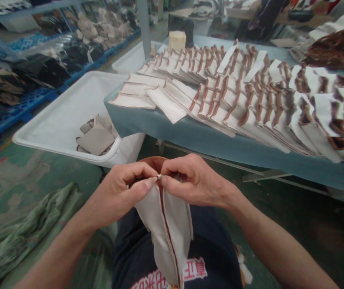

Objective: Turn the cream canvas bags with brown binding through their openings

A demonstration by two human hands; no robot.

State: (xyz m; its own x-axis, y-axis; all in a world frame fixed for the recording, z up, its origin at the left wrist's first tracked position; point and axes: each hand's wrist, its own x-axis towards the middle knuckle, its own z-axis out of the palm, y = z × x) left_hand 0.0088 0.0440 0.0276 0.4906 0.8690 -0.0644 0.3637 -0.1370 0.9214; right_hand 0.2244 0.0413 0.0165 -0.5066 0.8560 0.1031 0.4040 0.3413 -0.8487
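Note:
Both of my hands pinch the top edge of a sewn, white-backed piece (pixel 174 224), which hangs down over my lap. A reddish-brown seam runs down its middle, and some brown material shows behind the edge. My left hand (pixel 120 192) grips the edge just left of the seam with thumb and forefinger. Close against it, my right hand (pixel 196 178) pinches the same edge on the right. The thumbs almost meet at a small pale bit at the seam's top. My other fingers partly hide the piece's upper edge.
Ahead stands a blue-covered table (pixel 165 128) with rows of overlapping white pieces with brown edges (pixel 232 96). A white plastic bin (pixel 54 108) at left holds several flat beige pieces (pixel 96 138). Green cloth (pixel 36 228) lies at lower left. Farther left are blue pallets (pixel 39 98) with stacked material.

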